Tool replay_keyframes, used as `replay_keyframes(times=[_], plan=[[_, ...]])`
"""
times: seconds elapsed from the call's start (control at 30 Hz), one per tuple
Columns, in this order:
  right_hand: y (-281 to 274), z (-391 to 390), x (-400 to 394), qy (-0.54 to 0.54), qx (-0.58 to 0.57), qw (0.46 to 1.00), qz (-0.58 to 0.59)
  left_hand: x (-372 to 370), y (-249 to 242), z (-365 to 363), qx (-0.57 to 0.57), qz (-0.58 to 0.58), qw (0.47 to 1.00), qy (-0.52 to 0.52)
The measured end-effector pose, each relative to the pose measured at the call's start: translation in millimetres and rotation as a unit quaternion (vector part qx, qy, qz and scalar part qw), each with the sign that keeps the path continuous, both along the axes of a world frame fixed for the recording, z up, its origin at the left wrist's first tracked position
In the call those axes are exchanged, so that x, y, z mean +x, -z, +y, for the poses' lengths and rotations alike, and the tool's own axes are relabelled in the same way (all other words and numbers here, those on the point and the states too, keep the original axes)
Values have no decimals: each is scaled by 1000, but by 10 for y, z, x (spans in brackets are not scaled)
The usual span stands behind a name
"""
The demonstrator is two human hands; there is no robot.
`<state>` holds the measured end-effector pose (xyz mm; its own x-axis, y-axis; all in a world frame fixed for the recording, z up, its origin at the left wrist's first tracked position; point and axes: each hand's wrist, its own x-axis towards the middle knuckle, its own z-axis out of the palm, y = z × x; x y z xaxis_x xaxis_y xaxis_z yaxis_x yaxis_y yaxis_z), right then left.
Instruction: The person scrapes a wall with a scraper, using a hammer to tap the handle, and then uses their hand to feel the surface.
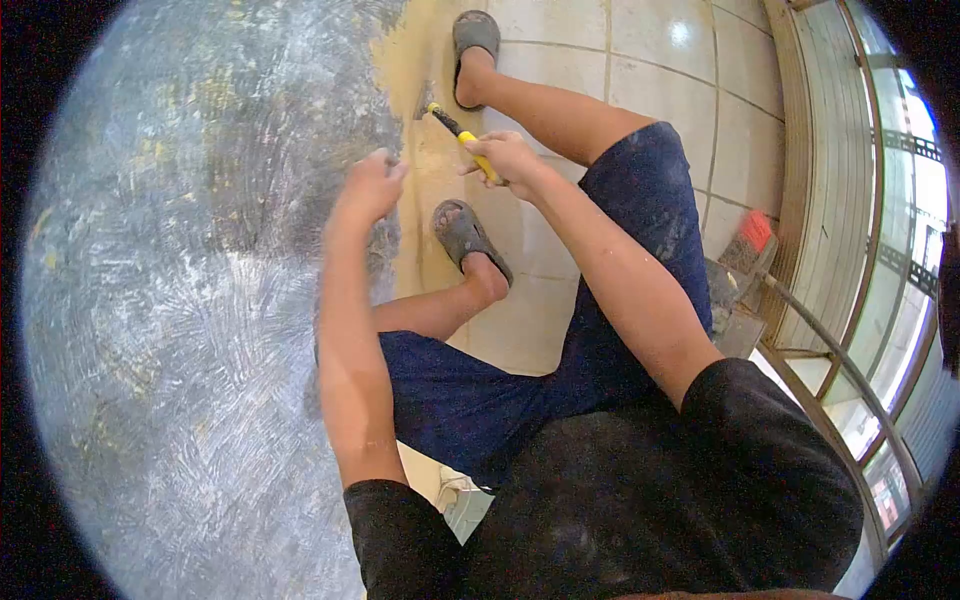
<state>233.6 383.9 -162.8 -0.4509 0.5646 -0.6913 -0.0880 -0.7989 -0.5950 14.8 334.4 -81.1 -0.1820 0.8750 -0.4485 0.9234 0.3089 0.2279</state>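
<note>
My right hand (508,160) is wrapped around the yellow rear of a slim yellow-and-black hand tool (462,132). The tool slants up and left, its far end over the tan strip (410,255) along the border of a grey, streaky surface (190,330). What kind of tool it is I cannot tell. Over that surface, near its border, my left hand (372,187) is closed with curled fingers. Whatever sits between its fingertips is hidden or too small to name. A gap separates the two hands.
Cream floor tiles (660,90) spread under my sandalled feet (470,235), which stand apart beside the grey surface. At right, a red-tipped brush-like object (752,235) and a long pole (840,355) lie near a window frame (870,150).
</note>
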Motion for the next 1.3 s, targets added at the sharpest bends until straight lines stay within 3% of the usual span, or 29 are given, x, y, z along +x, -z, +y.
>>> replay_keyframes(times=[0.03, 0.1, 0.17, 0.2, 0.23, 0.27, 0.3, 0.37, 0.4, 0.53, 0.57, 0.63, 0.73, 0.9, 1.23, 1.3], plan=[[6, 0, 19, 6, 10, 1000, -17, 18, 251, 46, 27, 16, 999, 39], [54, 19, 56, -37, 31, 998, -34, 86, 710, 124, -33, -101, 989, -100], [9, 56, 103, -79, 50, 994, -50, 317, 757, 217, -89, -252, 919, -289], [-98, 87, 142, -108, 77, 986, -103, 415, 814, 280, -85, -249, 919, -293], [-132, 95, 168, -136, 104, 973, -156, 496, 914, 336, -22, -352, 832, -428], [-153, 92, 177, -139, 104, 973, -153, 560, 1010, 388, 42, -442, 712, -544], [-147, 109, 181, -113, 142, 969, -170, 592, 1105, 453, 45, -440, 712, -546], [-163, 129, 190, -90, 175, 963, -183, 624, 1325, 538, 116, -548, 559, -611], [-241, 182, 197, -89, 172, 963, -188, 648, 1442, 609, 138, -555, 510, -642], [-314, 350, 227, -111, 168, 958, -204, 607, 1701, 723, 191, -557, 512, -626], [-239, 367, 225, -113, 166, 959, -202, 640, 1702, 768, 218, -505, 517, -656], [-67, 388, 200, -146, 294, 906, -267, 709, 1610, 852, 243, -447, 523, -684], [-107, 431, 194, -156, 334, 879, -303, 821, 1478, 947, 240, -391, 517, -723], [-199, 530, 193, -148, 296, 897, -293, 878, 1470, 1057, 289, -308, 507, -752], [-290, 500, 138, -137, 351, 880, -290, 810, 1548, 1051, 292, -329, 515, -736], [-267, 491, 111, -133, 369, 871, -298, 762, 1599, 1027, 278, -337, 554, -709]])
